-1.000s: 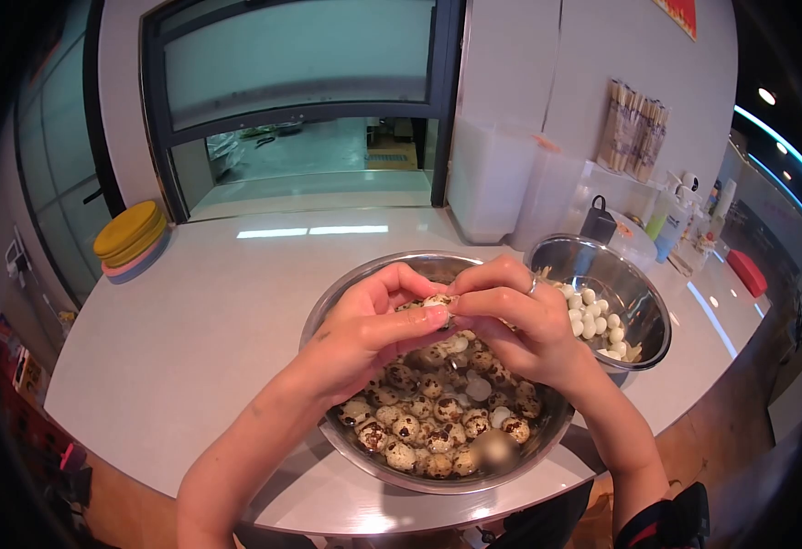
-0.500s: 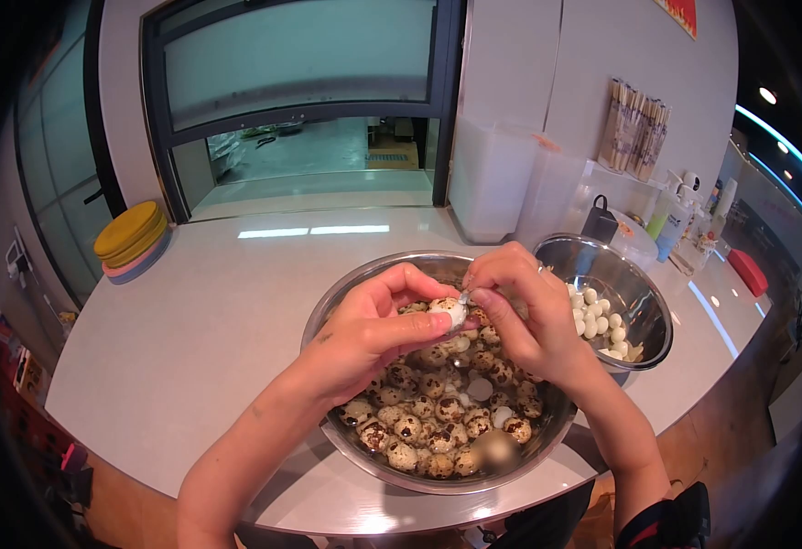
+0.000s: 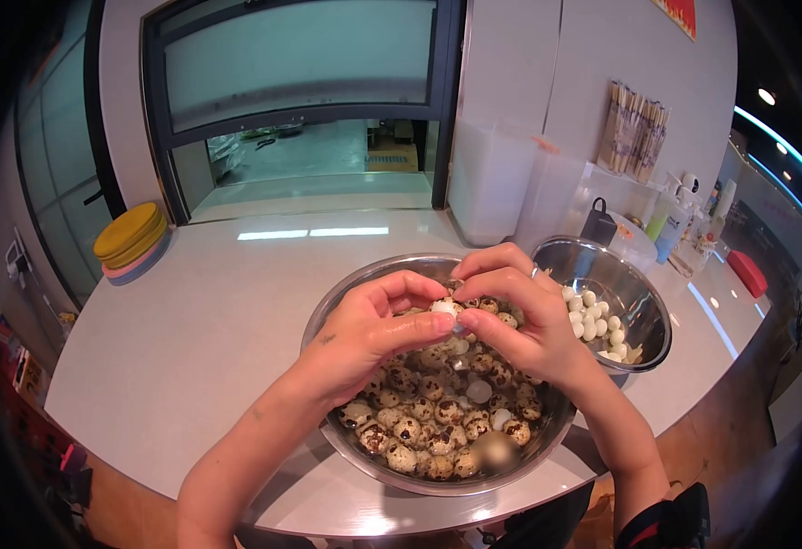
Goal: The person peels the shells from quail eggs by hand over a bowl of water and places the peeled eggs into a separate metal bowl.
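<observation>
Over the bowl (image 3: 419, 486) of speckled eggs (image 3: 419, 430), the left hand (image 3: 373, 329) pinches the egg (image 3: 444, 308), whiter than before, between thumb and fingertips. The right hand (image 3: 520, 320) has closed back in, thumb and forefinger nipping the egg. Peeled eggs (image 3: 593, 320) lie in the far bowl (image 3: 637, 295).

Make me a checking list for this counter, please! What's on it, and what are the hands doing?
Surface: pale counter, smooth, shiny with light reflections.
Job's things: big steel bowl full of speckled eggs; small steel bowl to its right holding peeled white eggs.
Clutter: stack of coloured plates far left; clear tubs, bottles and a red thing at the back right.
Grips: left hand pinches a part-peeled egg over the big bowl; right hand pinches it too.
Cables: nothing seen.
Surroundings: serving window behind, white wall.
</observation>
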Motion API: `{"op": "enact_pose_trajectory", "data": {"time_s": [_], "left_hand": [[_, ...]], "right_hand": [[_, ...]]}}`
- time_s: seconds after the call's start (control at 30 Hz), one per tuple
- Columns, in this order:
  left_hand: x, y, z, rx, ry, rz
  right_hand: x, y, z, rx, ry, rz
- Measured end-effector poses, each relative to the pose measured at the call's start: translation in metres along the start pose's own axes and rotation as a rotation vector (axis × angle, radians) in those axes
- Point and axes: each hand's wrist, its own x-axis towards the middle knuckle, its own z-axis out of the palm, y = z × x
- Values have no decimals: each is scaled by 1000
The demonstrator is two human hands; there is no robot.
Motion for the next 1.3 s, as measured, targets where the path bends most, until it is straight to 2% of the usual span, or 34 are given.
{"op": "enact_pose_trajectory", "data": {"time_s": [0.27, 0.57, 0.63, 0.77, 0.83, 0.93, 1.3], "left_hand": [[0, 0, 1, 64, 29, -12], [-3, 5, 6, 18, -8, -45], [-2, 4, 5, 25, -16, -21], [-1, 4, 5, 32, -3, 10], [-1, 3, 4, 11, 1, 8], [0, 1, 2, 14, 6, -12], [-1, 4, 4, 34, 11, -80]], "right_hand": [[-2, -2, 3, -45, -48, -12], [-3, 4, 3, -57, 44, 37], [-4, 5, 2, -150, 82, 90], [0, 4, 3, -190, 110, 21], [2, -1, 4, -45, 84, -37], [-1, 0, 3, -8, -11, -30], [-2, -2, 4, -12, -40, -31]]}}
